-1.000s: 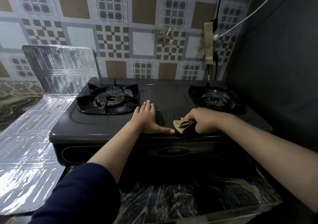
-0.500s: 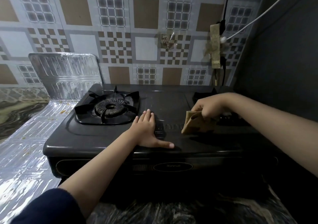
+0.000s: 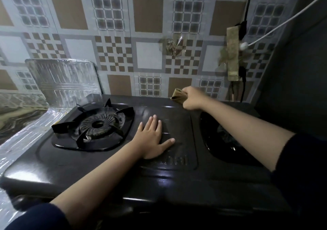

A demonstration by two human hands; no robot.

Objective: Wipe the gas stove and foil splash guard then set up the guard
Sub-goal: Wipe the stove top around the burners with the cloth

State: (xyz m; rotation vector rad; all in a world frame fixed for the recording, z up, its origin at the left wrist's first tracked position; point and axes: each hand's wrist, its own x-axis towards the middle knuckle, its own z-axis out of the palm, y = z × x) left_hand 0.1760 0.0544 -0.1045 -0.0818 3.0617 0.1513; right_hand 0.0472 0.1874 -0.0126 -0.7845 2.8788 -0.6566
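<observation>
The room is dim. Right of the stove it is very dark. Shiny spots glow on the foil left of it. Edges bend, and things look blurry.

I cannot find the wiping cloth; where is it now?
In the head view, the cloth is gripped in the right hand at the stove's back edge, near the tiled wall.

- So we've got the stove sitting against the tiled wall.
- Left burner sits left of our left hand, which lies flat on the middle panel.
- Right burner is under our right forearm.
- Right hand holds a cloth at the stove's back edge.
- Foil guard lies left of the stove, far panel leaning on the wall.
</observation>
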